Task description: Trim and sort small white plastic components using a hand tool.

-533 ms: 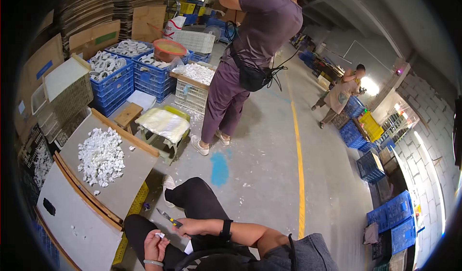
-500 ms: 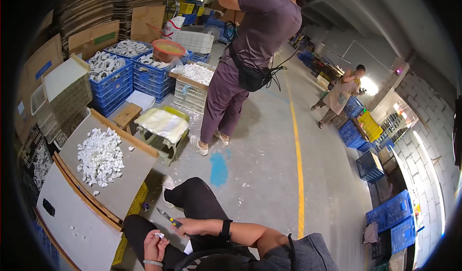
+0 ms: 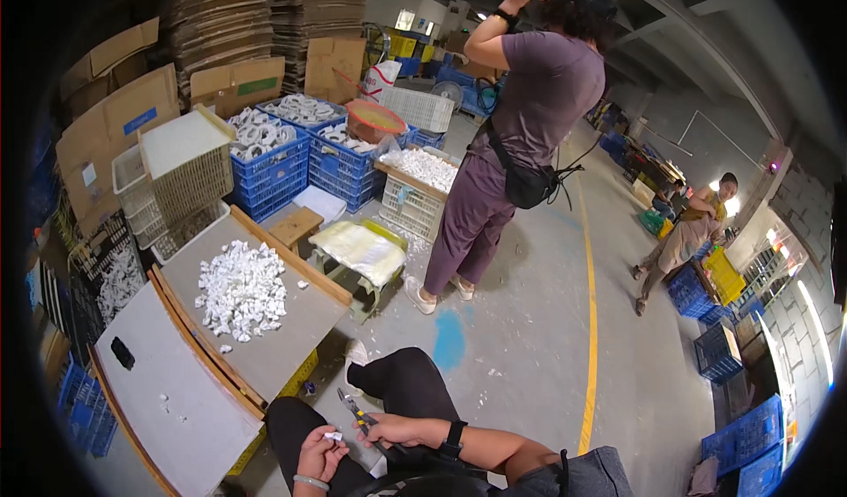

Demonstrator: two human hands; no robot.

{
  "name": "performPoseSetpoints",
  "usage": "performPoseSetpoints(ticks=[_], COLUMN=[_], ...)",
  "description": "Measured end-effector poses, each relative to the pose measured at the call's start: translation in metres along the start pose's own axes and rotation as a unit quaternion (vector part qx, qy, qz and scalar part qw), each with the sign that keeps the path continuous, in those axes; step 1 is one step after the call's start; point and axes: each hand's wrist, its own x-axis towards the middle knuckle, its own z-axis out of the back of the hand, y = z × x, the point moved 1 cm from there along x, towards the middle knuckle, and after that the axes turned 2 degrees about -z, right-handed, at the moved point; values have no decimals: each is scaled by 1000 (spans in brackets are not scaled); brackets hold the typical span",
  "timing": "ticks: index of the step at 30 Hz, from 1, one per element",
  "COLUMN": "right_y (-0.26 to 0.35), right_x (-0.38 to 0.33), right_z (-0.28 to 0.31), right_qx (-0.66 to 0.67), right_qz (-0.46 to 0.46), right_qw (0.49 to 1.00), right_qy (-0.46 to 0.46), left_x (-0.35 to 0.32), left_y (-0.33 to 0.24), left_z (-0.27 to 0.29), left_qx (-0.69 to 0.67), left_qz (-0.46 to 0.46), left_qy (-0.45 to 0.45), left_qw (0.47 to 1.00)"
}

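My left hand (image 3: 319, 458) is closed over my lap, pinching a small white piece (image 3: 333, 436), perhaps plastic, between thumb and fingers. Close beside it, my right hand (image 3: 392, 430) is wrapped round pliers (image 3: 360, 414) with yellow and dark handles. Their metal jaws point up and to the left, apart from the white piece. On the grey board (image 3: 309, 319) to my left lies a heap of small white pieces (image 3: 240, 290). A pale board (image 3: 168, 448) nearer me bears a black phone-like object (image 3: 122, 353) and a few white bits.
A person (image 3: 547, 100) stands ahead with a black waist bag; another person (image 3: 697, 232) is farther right. A cloth-topped stool (image 3: 360, 252) stands by the board. Blue crates (image 3: 270, 176) of white parts and stacked cardboard (image 3: 221, 29) are behind. A yellow line (image 3: 591, 321) runs along the floor.
The view has shifted, so the surroundings sit lower and farther right. The person at far right now faces this way more upright. My hands still hold the pliers and the white piece.
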Motion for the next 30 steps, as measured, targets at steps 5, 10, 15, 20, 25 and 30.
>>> performPoseSetpoints(ticks=[5, 10, 15, 20, 25, 30], right_y=[7, 2, 1, -3, 12, 24], right_x=[3, 6, 6, 14, -1, -13], right_z=[-9, -2, -7, 7, 13, 7], right_qx=[-41, -59, 20, -74, -182, -111], right_qz=[16, 14, 24, 40, 63, -14], right_qw=[999, 998, 999, 996, 978, 993], right_qy=[11, 31, -22, -42, -74, -24], left_x=[-8, -6, -3, 3, 3, 6], left_y=[-2, -8, -7, -7, -7, 0], left_z=[0, -15, -1, 0, -10, 7], left_qx=[29, 58, 61, 40, 56, 47], left_qz=[-22, -22, -24, -25, -18, -21], left_qy=[-43, -40, -45, -38, -39, -44], left_qw=[998, 997, 997, 998, 997, 998])
